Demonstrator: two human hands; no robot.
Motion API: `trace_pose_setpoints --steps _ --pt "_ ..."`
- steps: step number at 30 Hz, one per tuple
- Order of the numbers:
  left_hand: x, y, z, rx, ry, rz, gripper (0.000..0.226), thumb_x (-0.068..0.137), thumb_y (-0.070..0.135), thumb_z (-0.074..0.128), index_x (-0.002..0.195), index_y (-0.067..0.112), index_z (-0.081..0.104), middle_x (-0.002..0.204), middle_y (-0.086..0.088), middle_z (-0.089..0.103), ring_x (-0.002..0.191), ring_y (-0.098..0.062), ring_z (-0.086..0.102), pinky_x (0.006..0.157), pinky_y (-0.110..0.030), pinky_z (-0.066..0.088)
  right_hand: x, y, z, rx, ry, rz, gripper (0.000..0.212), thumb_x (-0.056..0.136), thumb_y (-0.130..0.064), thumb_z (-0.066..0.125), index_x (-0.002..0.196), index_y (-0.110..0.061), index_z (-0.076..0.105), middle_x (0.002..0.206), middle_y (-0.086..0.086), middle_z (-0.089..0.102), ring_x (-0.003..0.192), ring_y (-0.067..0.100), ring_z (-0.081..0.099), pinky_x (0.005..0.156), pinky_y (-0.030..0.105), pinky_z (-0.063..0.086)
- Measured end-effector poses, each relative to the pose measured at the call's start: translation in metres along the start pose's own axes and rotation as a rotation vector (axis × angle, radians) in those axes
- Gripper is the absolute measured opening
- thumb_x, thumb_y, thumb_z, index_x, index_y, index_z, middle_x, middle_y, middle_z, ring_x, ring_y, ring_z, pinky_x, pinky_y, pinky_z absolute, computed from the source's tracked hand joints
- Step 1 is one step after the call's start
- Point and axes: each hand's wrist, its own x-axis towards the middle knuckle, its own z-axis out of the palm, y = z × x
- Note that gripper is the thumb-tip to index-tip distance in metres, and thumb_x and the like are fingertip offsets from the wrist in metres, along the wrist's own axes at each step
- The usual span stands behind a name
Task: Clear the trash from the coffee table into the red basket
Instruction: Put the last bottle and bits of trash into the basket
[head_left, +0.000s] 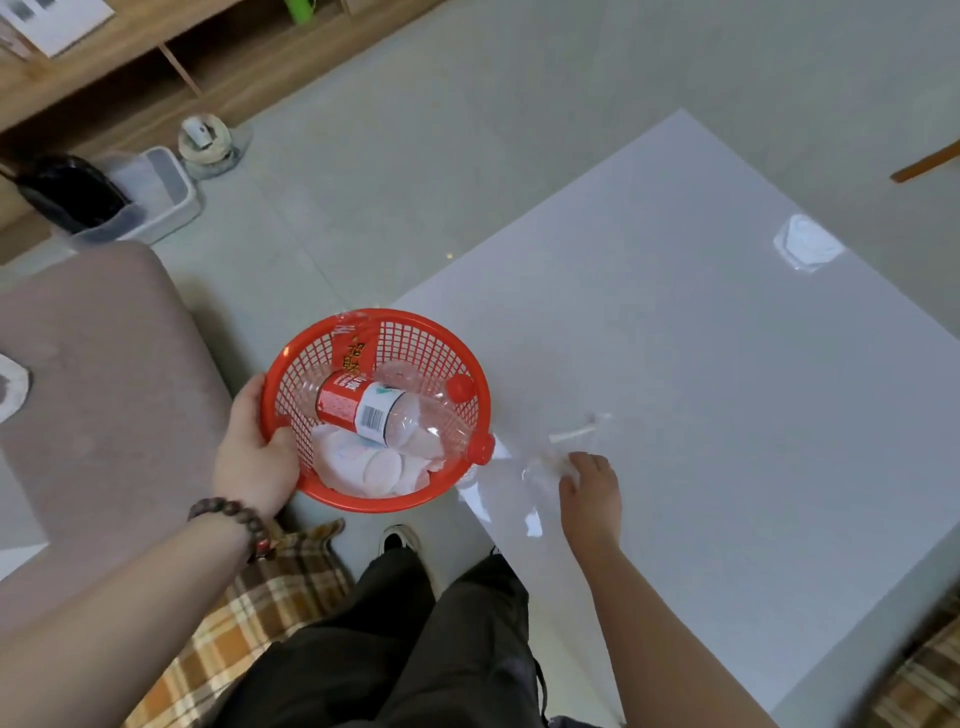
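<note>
We grip the red basket (376, 410) left of centre with our left hand (254, 457); our right hand (589, 486) closes on clear wrapper (545, 470) at the bench (727, 389) edge. Flimsy film could slip floorward.

basket (375, 501) red | table (727, 415) white | cloth (291, 587) orange plaid

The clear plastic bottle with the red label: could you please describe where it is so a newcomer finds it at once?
The round red mesh basket sits at the white coffee table's near-left corner. The clear plastic bottle with the red label lies inside, atop white tissues; only it bears a barcode.
</note>
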Motion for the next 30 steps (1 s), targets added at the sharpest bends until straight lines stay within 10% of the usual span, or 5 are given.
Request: trace_pose_setpoints --steps 10,19,30 --pt "-0.025 0.029 -0.022 -0.014 -0.048 0.14 0.059 0.088 0.006 0.045 0.142 0.028 0.034 0.133 -0.005 0.052 0.117 -0.023 0.05 0.095 -0.023 0.032 -0.057 -0.161 -0.097 0.408 0.382 -0.521 0.022 0.083 -0.005 0.054 0.1 -0.017 0.062 0.103 -0.007 0.058 0.098 0.004 0.052 0.087 0.007 0.037" --pt "-0.049 0.057 -0.026 -0.005 -0.154 0.315 0.059 0.09 0.004 0.041 0.141 0.031 0.032 0.119 -0.007 0.061 0.098 -0.028 0.06 0.085 -0.03 0.045 -0.041 -0.199 -0.06 -0.09 -0.243 -0.58 0.052 0.095 -0.044 0.044 0.14 -0.019 0.04 0.15 0.01 0.036 0.138 0.028 0.029 0.111 0.042 0.027" --pt "-0.023 0.022 -0.023 0.008 -0.019 0.159 0.061 0.086 0.002 0.043 0.143 0.025 0.032 0.131 -0.011 0.053 0.115 -0.029 0.051 0.092 -0.027 0.033 -0.029 -0.158 -0.06 0.188 0.023 -0.558 0.044 0.093 -0.046 0.041 0.132 -0.028 0.045 0.134 -0.001 0.046 0.123 0.012 0.041 0.101 0.026 0.035"
